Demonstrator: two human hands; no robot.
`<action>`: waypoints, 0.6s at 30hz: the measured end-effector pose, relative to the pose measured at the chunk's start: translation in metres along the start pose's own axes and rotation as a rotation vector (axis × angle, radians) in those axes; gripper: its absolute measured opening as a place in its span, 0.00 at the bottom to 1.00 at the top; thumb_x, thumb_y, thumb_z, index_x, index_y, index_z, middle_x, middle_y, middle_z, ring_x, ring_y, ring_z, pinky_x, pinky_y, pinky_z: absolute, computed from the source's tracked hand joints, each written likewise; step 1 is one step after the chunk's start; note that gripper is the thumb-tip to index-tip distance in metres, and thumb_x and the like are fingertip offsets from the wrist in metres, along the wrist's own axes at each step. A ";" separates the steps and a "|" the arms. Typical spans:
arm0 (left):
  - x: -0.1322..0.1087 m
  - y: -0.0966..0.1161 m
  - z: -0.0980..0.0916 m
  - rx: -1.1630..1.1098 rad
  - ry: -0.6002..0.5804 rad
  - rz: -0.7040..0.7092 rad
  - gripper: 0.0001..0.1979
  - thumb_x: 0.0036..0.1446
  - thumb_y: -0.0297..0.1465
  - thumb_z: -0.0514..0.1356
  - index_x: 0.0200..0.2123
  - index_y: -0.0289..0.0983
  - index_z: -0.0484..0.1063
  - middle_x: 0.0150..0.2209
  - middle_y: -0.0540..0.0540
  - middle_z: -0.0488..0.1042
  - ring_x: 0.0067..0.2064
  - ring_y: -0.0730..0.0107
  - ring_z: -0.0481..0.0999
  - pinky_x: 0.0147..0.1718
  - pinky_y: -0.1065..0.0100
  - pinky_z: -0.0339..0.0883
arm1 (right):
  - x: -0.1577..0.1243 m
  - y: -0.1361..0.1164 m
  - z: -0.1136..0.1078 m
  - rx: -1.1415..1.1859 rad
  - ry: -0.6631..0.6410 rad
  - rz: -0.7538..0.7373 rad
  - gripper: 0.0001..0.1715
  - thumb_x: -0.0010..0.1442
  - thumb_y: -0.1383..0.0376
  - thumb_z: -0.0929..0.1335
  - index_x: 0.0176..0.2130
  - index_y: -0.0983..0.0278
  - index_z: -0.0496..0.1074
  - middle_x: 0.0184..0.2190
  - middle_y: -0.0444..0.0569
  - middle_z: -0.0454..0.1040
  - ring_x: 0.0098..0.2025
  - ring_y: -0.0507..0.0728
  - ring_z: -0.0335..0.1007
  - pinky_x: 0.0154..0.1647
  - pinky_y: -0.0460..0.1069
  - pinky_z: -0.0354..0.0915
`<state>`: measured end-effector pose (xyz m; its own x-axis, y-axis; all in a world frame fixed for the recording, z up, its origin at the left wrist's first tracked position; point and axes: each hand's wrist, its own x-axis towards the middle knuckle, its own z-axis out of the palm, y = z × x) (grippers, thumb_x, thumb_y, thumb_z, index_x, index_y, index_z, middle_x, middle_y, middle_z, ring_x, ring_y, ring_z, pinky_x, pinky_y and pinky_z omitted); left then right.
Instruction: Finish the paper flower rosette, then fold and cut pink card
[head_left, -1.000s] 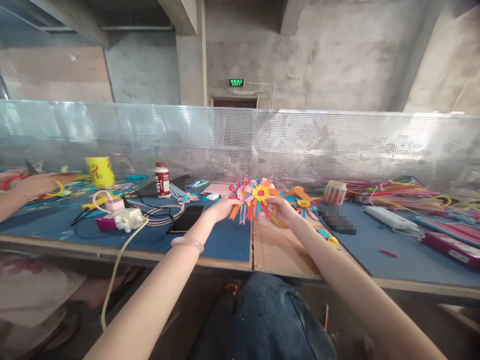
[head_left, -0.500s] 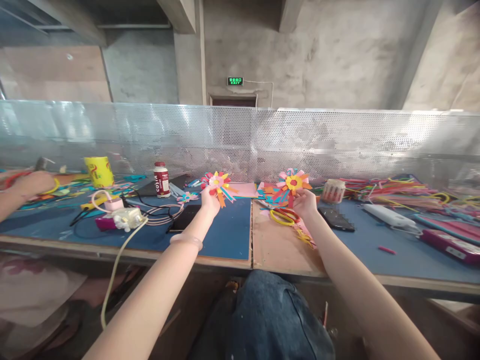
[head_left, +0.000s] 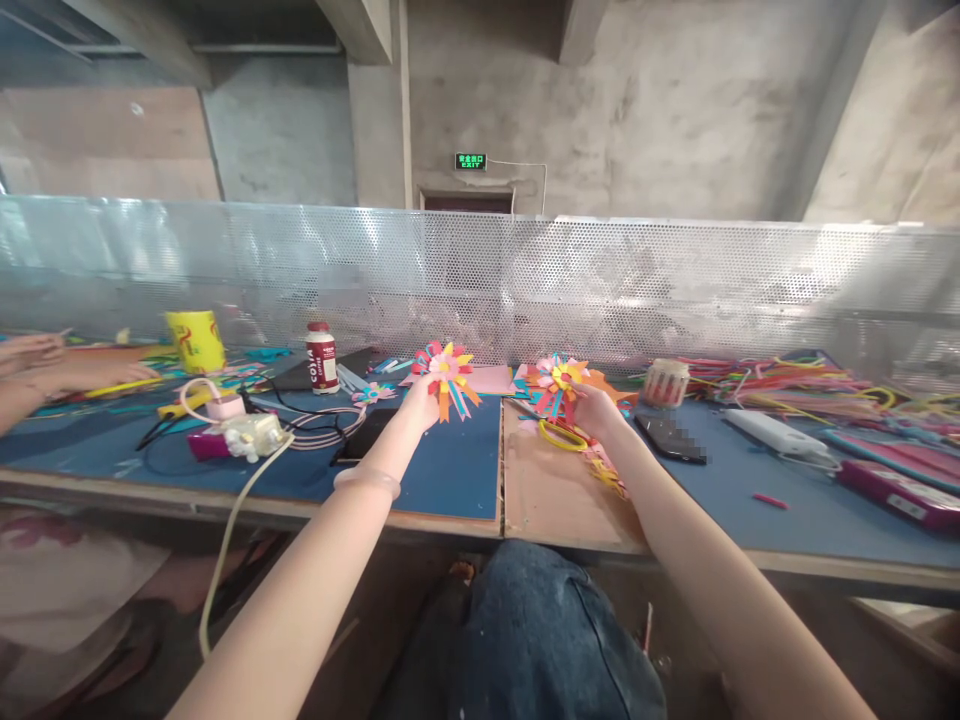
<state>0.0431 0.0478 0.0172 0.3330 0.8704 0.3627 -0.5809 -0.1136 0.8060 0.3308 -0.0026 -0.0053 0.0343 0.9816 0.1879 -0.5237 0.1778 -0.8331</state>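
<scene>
My left hand (head_left: 422, 400) is closed on a layered paper flower (head_left: 448, 372) with red, pink, yellow and orange strips, held upright above the blue mat. To the right, my right hand (head_left: 595, 412) has its fingers closed at the edge of a second paper flower (head_left: 559, 374) with pink, yellow, red and blue parts. Its fingertips are partly hidden. Orange paper pieces (head_left: 606, 386) lie just behind that hand. Scissors with yellow handles (head_left: 562, 437) rest beneath it, beside yellow and pink paper cuttings (head_left: 606, 472).
A dark phone (head_left: 670, 438) and a clear jar (head_left: 666, 382) stand right of my right hand. Left are a bottle (head_left: 322, 358), a power adapter (head_left: 256, 438) with cables and a small paper flower (head_left: 372, 393). A co-worker's hand (head_left: 75, 377) works at far left.
My right hand has shifted slightly left and down, and the flower there now shows a pink and yellow face instead of a yellow one with a red centre. My left hand has barely moved.
</scene>
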 end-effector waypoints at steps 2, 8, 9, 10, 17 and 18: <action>-0.002 -0.002 0.005 0.031 -0.119 -0.074 0.25 0.47 0.20 0.55 0.50 0.35 0.68 0.40 0.41 0.77 0.42 0.65 0.76 0.38 0.69 0.70 | 0.000 0.004 0.002 -0.011 -0.006 -0.001 0.10 0.48 0.70 0.68 0.35 0.63 0.70 0.27 0.45 0.76 0.27 0.55 0.74 0.28 0.50 0.72; -0.009 -0.005 0.011 0.075 -0.114 -0.289 0.17 0.51 0.22 0.57 0.46 0.33 0.71 0.40 0.40 0.77 0.37 0.66 0.78 0.33 0.70 0.71 | -0.002 0.010 0.008 -0.062 -0.038 -0.038 0.10 0.46 0.75 0.70 0.32 0.65 0.71 0.28 0.46 0.77 0.26 0.52 0.74 0.29 0.46 0.72; -0.010 -0.005 0.011 0.083 -0.116 -0.297 0.17 0.51 0.22 0.57 0.46 0.33 0.71 0.40 0.40 0.77 0.36 0.66 0.78 0.33 0.70 0.71 | -0.002 0.011 0.009 -0.074 -0.047 -0.035 0.10 0.46 0.75 0.70 0.32 0.65 0.71 0.27 0.46 0.77 0.26 0.52 0.74 0.28 0.45 0.72; -0.010 -0.004 0.011 0.089 -0.112 -0.305 0.17 0.52 0.22 0.57 0.46 0.33 0.71 0.40 0.40 0.77 0.36 0.66 0.78 0.32 0.70 0.71 | -0.002 0.012 0.011 -0.088 -0.058 -0.027 0.10 0.46 0.75 0.70 0.31 0.66 0.71 0.27 0.47 0.77 0.25 0.52 0.74 0.27 0.44 0.72; -0.006 -0.010 0.006 0.123 -0.070 -0.324 0.11 0.51 0.23 0.59 0.40 0.32 0.73 0.32 0.42 0.78 0.31 0.67 0.78 0.29 0.70 0.71 | -0.005 0.026 0.026 -0.147 -0.121 -0.012 0.10 0.43 0.74 0.73 0.30 0.67 0.72 0.30 0.50 0.77 0.29 0.52 0.75 0.30 0.43 0.71; -0.005 -0.011 0.005 0.127 -0.073 -0.329 0.11 0.51 0.23 0.59 0.39 0.32 0.74 0.33 0.42 0.78 0.31 0.67 0.78 0.30 0.70 0.72 | -0.006 0.028 0.028 -0.150 -0.120 -0.017 0.11 0.43 0.73 0.73 0.31 0.67 0.72 0.30 0.50 0.77 0.30 0.52 0.75 0.31 0.43 0.71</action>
<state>0.0514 0.0424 0.0084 0.5413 0.8345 0.1027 -0.3382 0.1043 0.9353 0.2923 -0.0051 -0.0148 -0.0640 0.9646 0.2557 -0.3905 0.2116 -0.8960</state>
